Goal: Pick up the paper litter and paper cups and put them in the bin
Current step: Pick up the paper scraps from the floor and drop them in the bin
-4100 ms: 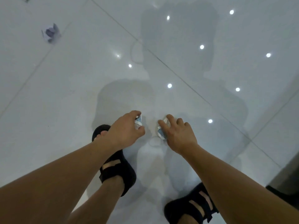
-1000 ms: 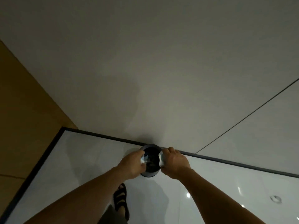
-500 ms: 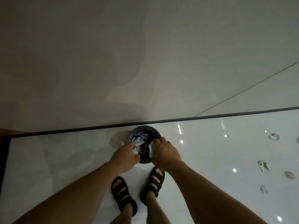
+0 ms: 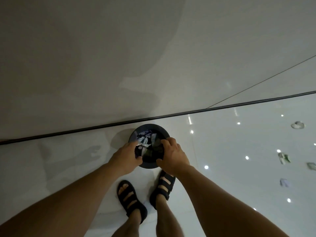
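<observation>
Fingers (image 4: pixel 132 145) of the left hand (image 4: pixel 125 157) curve in a loose C over the near left rim of the bin (image 4: pixel 150 165), thumb and forefinger apart. A pale scrap sits right by them, and whether they pinch it cannot be told.

Under both hands lies a glossy white tiled floor (image 4: pixel 59 165) that mirrors small round ceiling lights. Beyond the fingers a thin dark strip (image 4: pixel 85 130) runs along the foot of a plain pale wall (image 4: pixel 119 57), which carries one fine slanted seam to the right of the hands.

Between the two hands the bin is dark and round. It stands upright near the strip, mouth up toward the camera, so its axis runs floor to head. Crumpled paper (image 4: pixel 145 136) lies inside, beyond the fingertips.

Fingers (image 4: pixel 166 142) of the right hand (image 4: pixel 173 156) spread slack over the right rim and hold nothing.

Below the hands are two feet in black sandals (image 4: pixel 131 200). Well to the right of the right fingers, paper scraps (image 4: pixel 297 125) lie scattered on the floor.
</observation>
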Tool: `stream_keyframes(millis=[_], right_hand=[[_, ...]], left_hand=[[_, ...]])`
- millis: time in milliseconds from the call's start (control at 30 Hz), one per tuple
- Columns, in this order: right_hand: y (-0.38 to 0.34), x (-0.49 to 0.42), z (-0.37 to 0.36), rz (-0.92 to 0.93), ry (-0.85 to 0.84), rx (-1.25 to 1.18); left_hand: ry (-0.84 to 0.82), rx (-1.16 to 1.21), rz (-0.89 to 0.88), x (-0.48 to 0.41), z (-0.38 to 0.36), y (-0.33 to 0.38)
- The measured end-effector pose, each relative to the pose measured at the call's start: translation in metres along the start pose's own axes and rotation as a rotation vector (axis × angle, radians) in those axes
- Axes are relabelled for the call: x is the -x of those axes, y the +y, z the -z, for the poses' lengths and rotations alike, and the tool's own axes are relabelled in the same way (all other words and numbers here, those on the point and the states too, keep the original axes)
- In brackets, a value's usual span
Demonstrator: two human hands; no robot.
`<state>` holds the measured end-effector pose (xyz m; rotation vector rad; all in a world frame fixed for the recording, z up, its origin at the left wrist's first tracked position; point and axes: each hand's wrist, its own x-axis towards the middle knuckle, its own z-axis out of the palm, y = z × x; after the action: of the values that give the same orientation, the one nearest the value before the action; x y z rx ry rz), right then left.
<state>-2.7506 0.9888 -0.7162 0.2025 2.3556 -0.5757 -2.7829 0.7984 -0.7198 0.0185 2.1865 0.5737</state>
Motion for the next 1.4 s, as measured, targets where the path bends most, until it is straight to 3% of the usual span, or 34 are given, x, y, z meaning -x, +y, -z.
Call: stream_keyframes(millis=[400,667,1000,1400], right_hand=[[-0.011,0.154,0.107,-0.166,0.199,-0.083],[0.025,0.304,0.154,-0.381,0.377,-0.164],[0.180,0.466,0.162,-0.676,0.578,-0.345],[0.379,0.613,0.141,-0.911,0.568,-0.472]], left_hand=[[0.127,-0.267,-0.264,0.126,0.095,0.114],[0.048,-0.433,-0.502,0.211,0.096,0.212],[-0.022,-0.688,-0.817,0.292,-0.016,0.403],[-0.148,-0.815,-0.912,0.357,-0.186,0.566]])
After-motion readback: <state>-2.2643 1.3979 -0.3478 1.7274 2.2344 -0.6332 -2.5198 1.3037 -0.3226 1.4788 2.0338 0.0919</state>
